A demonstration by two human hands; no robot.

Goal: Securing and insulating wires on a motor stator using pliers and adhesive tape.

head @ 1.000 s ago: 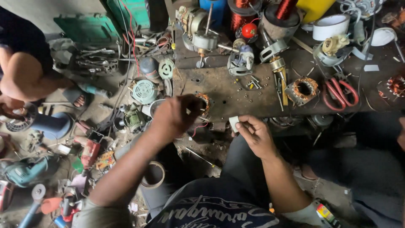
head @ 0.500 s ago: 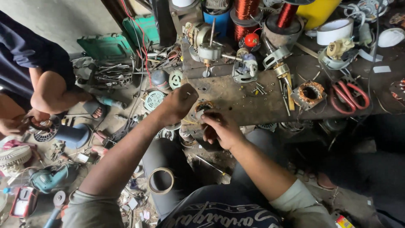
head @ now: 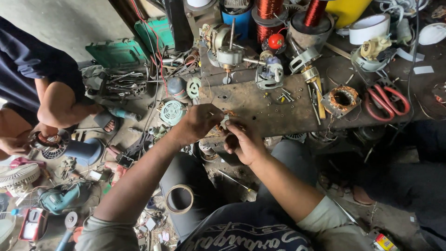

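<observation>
Nearest, a tan roll of tape (head: 180, 199) on the littered floor (head: 223, 181). Above it, left hand (head: 199, 122) and right hand (head: 245, 141) together at the near edge of the worn wooden bench (head: 274, 109), fingers pinching a small copper-wound part (head: 226, 120). Farther along, orange-wound stator (head: 343, 98), red-handled cutters (head: 388, 100); beyond, copper wire spools (head: 269, 14). At left, green metal cases (head: 139, 44), another person's arm (head: 60, 104).
</observation>
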